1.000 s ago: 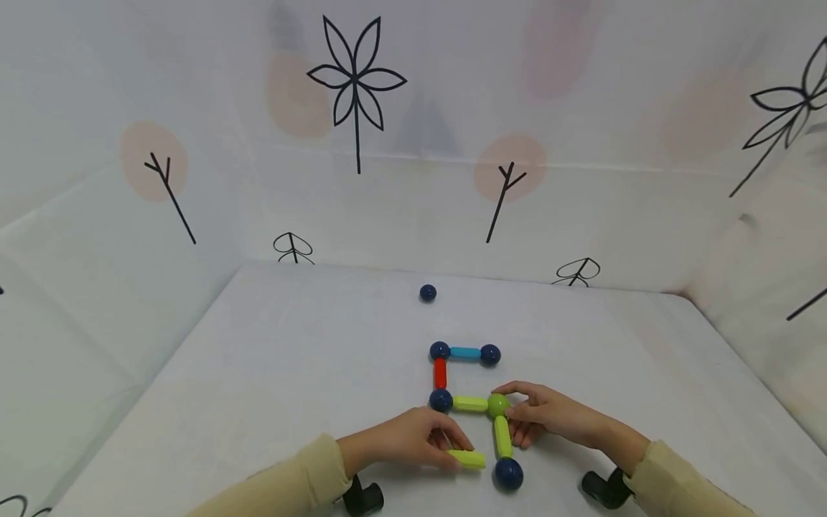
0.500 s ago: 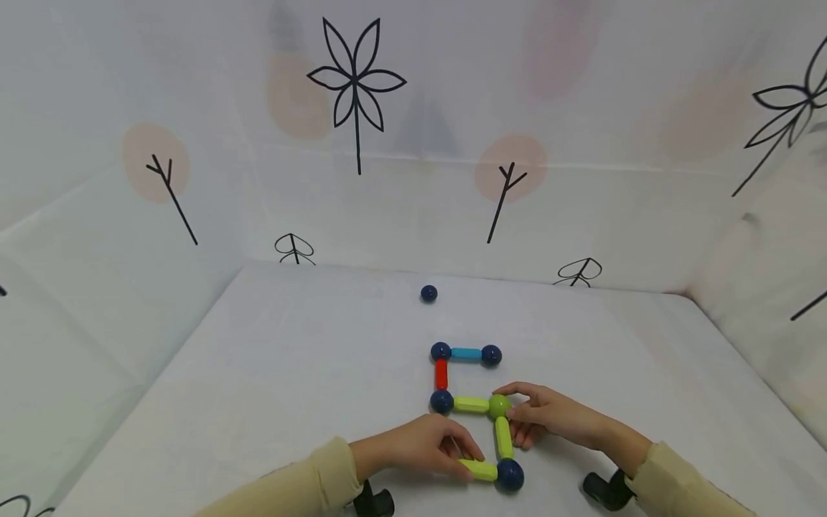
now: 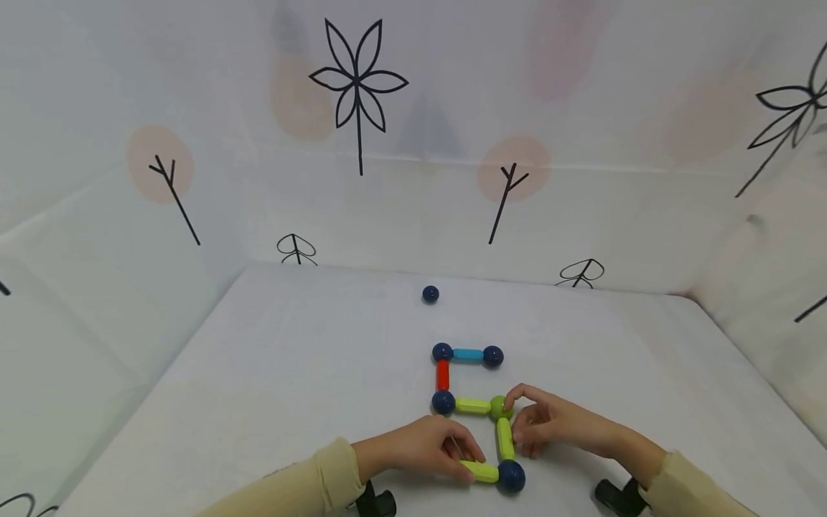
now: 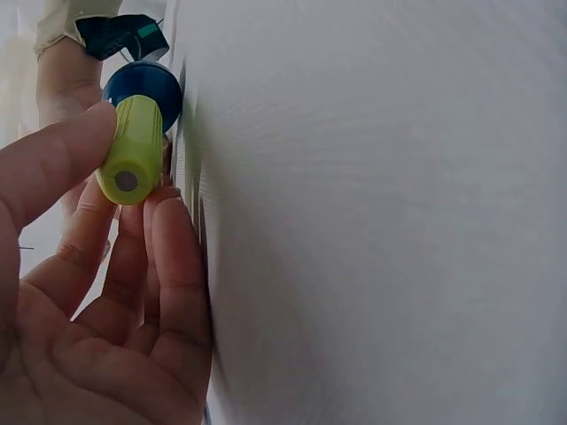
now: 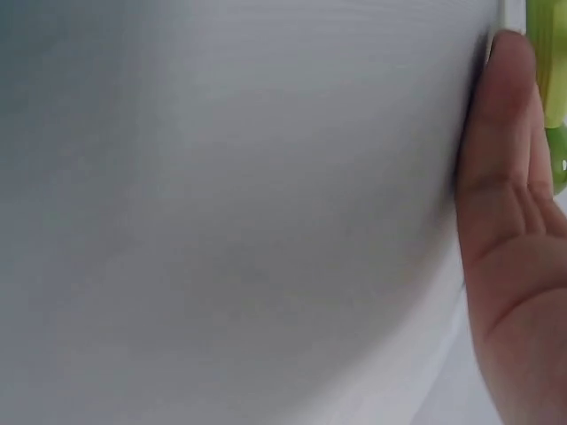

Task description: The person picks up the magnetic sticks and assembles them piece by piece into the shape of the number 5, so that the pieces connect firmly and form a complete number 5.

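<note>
My left hand (image 3: 429, 446) pinches a lime-green magnetic stick (image 3: 481, 471) between thumb and fingers; the left wrist view shows its free end with a grey metal tip. The stick's other end touches a dark blue ball (image 3: 511, 476). My right hand (image 3: 555, 424) is at the green ball (image 3: 499, 408), index fingertip on its right side. Its thumb lies beside the upright lime-green stick (image 3: 506, 439), which joins the green ball to the front blue ball. In the right wrist view, fingers (image 5: 509, 97) lie along the white tabletop beside that stick.
Left of the green ball, another lime stick (image 3: 473, 406) leads to a blue ball (image 3: 444, 402). A red stick (image 3: 442, 375), a blue ball (image 3: 442, 352), a light-blue stick (image 3: 468, 355) and a blue ball (image 3: 493, 356) continue the chain. One loose blue ball (image 3: 430, 294) sits farther back.
My left hand has moved right, bringing its lime stick against the front blue ball. My right thumb has left the green ball and shifted down beside the upright stick.
</note>
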Demonstrator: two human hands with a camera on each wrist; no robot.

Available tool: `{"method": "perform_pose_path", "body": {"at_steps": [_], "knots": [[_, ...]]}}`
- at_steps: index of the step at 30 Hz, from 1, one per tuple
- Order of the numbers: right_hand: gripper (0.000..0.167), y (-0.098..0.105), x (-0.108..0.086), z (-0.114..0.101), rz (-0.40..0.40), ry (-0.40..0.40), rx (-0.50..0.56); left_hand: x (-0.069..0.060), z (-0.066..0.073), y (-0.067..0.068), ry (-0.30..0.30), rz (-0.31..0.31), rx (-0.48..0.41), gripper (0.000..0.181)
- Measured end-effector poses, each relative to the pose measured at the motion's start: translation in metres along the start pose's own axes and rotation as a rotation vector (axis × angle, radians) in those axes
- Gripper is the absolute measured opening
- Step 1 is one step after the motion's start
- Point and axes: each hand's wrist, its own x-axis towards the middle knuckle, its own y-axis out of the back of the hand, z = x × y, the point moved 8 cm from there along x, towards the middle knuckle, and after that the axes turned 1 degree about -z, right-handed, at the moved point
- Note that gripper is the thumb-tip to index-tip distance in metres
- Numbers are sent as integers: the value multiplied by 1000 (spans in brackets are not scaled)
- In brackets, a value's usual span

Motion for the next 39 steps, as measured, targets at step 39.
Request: {"method": "perform_pose_path", "body": {"at_steps": [39], "knots": [[34, -26, -9, -9, -219, 173, -63, -19, 8, 68, -55, 200, 129, 20]]}}
